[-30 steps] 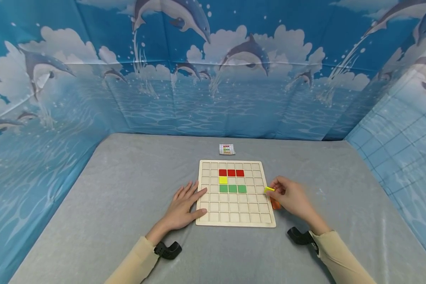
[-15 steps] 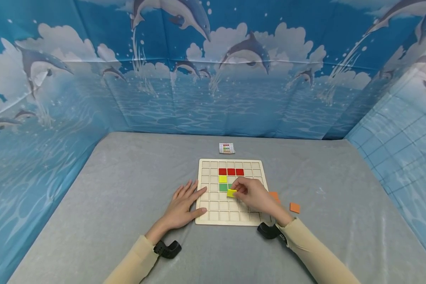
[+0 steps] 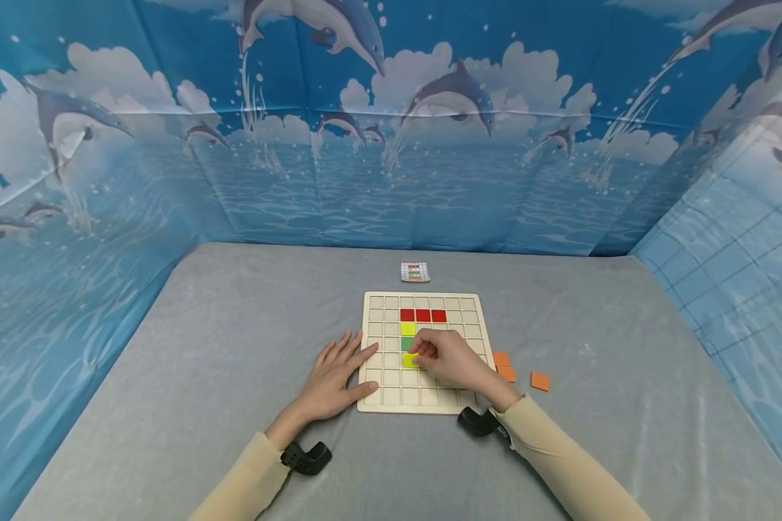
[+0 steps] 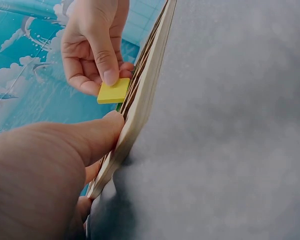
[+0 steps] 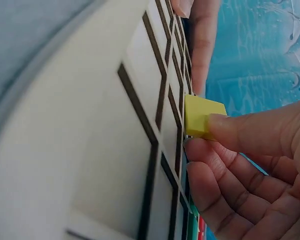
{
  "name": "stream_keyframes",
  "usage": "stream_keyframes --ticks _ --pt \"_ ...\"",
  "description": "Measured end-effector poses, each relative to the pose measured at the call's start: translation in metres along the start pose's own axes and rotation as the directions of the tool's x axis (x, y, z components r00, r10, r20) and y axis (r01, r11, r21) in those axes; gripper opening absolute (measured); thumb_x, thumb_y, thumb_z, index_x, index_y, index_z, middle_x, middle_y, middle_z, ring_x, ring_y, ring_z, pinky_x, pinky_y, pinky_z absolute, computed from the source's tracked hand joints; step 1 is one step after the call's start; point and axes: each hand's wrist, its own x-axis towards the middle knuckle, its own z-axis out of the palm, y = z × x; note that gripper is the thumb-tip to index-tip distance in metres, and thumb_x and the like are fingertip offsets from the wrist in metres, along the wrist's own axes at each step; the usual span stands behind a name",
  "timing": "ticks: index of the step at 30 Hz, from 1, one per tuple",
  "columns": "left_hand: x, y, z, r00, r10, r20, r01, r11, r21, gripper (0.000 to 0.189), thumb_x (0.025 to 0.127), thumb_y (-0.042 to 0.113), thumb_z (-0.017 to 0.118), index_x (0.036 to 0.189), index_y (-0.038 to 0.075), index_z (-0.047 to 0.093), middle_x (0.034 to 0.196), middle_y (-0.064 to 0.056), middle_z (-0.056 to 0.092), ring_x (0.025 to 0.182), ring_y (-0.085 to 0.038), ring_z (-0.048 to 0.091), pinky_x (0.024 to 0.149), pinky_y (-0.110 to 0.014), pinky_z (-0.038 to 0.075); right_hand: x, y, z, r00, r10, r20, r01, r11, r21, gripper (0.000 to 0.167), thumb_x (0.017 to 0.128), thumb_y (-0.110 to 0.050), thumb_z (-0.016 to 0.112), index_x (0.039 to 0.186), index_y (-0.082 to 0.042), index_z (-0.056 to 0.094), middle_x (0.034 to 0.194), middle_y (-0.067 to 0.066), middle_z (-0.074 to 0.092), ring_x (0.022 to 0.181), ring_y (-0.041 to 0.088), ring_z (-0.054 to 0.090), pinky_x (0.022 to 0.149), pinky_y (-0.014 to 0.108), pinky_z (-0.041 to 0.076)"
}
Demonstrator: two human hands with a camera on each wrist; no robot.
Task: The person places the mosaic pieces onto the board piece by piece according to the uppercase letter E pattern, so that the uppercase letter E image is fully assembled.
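My right hand (image 3: 448, 356) pinches a yellow square tile (image 5: 202, 115) between thumb and fingers, tilted over the wooden grid board (image 3: 391, 398), just below a green tile (image 3: 407, 344). In the left wrist view the same yellow tile (image 4: 113, 91) shows near the board's surface. My left hand (image 3: 334, 382) rests spread at the board's left edge, its thumb and a finger on the rim. Three red tiles (image 3: 423, 315) lie in a row on the board, with another yellow tile (image 3: 408, 328) under the leftmost. The right hand hides other cells of the green row.
Several orange tiles (image 3: 539, 380) lie on the grey cloth right of the board, some close against its edge. A small printed pattern card (image 3: 415, 272) lies beyond the board's far side. Dolphin-printed curtains (image 3: 391, 188) stand around the table.
The right hand has carried the yellow tile leftward from the board's right edge to the column under the green tile. The left hand has stayed in place.
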Motion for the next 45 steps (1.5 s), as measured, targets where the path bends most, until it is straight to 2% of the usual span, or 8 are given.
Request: stream_keyframes --ticks 6,14,19,28,33,38,41,45 --pt "0.0 -0.002 0.001 1.0 0.005 -0.001 -0.005 1.0 -0.001 0.065 0.093 0.049 0.053 0.149 0.019 0.036 0.156 -0.01 0.014 0.143 -0.026 0.004 0.11 -0.05 0.002 0.001 -0.001 0.002 1.0 0.003 -0.003 -0.003 0.999 -0.033 0.011 0.083 -0.001 0.072 0.086 -0.008 0.065 0.075 -0.007 0.058 0.067 0.01 0.053 0.062 0.026 0.047" --pt "0.0 -0.003 0.002 1.0 0.004 0.003 -0.004 1.0 0.003 0.066 0.093 0.049 0.053 0.149 0.019 0.035 0.156 -0.01 0.014 0.143 -0.025 0.003 0.11 -0.049 0.002 0.0 0.003 0.005 0.998 -0.026 -0.052 0.021 0.995 -0.095 0.011 0.08 -0.004 0.076 0.084 -0.01 0.068 0.078 -0.007 0.056 0.068 0.008 0.052 0.061 0.025 0.047" --pt "-0.001 -0.002 0.001 1.0 0.003 0.007 -0.003 1.0 0.004 0.066 0.093 0.049 0.053 0.149 0.019 0.035 0.156 -0.01 0.014 0.143 -0.025 0.003 0.11 -0.049 0.002 0.0 0.002 0.005 0.998 -0.016 -0.068 0.008 0.993 -0.122 0.01 0.08 -0.005 0.077 0.082 -0.012 0.07 0.076 -0.008 0.054 0.067 0.007 0.051 0.06 0.025 0.046" --pt "0.0 -0.001 0.001 1.0 0.0 0.011 -0.001 1.0 0.019 0.065 0.094 0.049 0.053 0.149 0.019 0.035 0.156 -0.009 0.014 0.143 -0.025 0.004 0.111 -0.048 0.002 -0.006 0.006 0.003 0.999 -0.012 -0.048 0.005 0.99 -0.143 0.014 0.08 -0.009 0.076 0.075 -0.018 0.068 0.071 -0.011 0.051 0.063 0.006 0.048 0.057 0.024 0.043" --pt "0.0 0.0 0.0 1.0 0.0 0.01 0.0 1.0 0.012 0.065 0.093 0.048 0.053 0.149 0.018 0.035 0.156 -0.01 0.014 0.143 -0.026 0.004 0.111 -0.048 0.002 -0.016 0.008 -0.007 0.999 -0.048 -0.025 0.045 0.993 -0.112 0.011 0.081 -0.01 0.077 0.08 -0.018 0.069 0.076 -0.012 0.054 0.067 0.006 0.05 0.06 0.025 0.046" --pt "0.0 -0.001 0.0 1.0 0.008 0.01 -0.008 1.0 0.008 0.065 0.094 0.047 0.053 0.149 0.018 0.035 0.156 -0.01 0.014 0.143 -0.027 0.003 0.111 -0.049 0.002 -0.027 0.021 -0.025 0.993 -0.076 -0.095 0.069 0.995 -0.078 0.011 0.08 -0.005 0.077 0.083 -0.013 0.07 0.078 -0.01 0.057 0.07 0.008 0.053 0.061 0.026 0.046" --pt "0.0 -0.002 0.001 1.0 0.008 0.008 -0.008 1.0 0.006 0.065 0.094 0.047 0.053 0.149 0.018 0.035 0.156 -0.011 0.014 0.143 -0.027 0.003 0.11 -0.049 0.001 -0.035 0.031 -0.038 0.99 -0.045 -0.13 0.038 0.998 -0.057 0.01 0.081 -0.004 0.075 0.087 -0.01 0.071 0.083 -0.003 0.059 0.074 0.015 0.052 0.06 0.027 0.045" --pt "0.0 -0.003 0.001 1.0 0.008 0.006 -0.008 1.0 0.007 0.065 0.094 0.048 0.053 0.149 0.018 0.035 0.156 -0.01 0.014 0.143 -0.026 0.003 0.111 -0.048 0.001 -0.046 0.044 -0.055 0.988 0.049 -0.148 -0.06 0.995 -0.073 0.014 0.082 -0.01 0.076 0.094 -0.005 0.07 0.094 0.008 0.058 0.082 0.025 0.051 0.065 0.035 0.044"
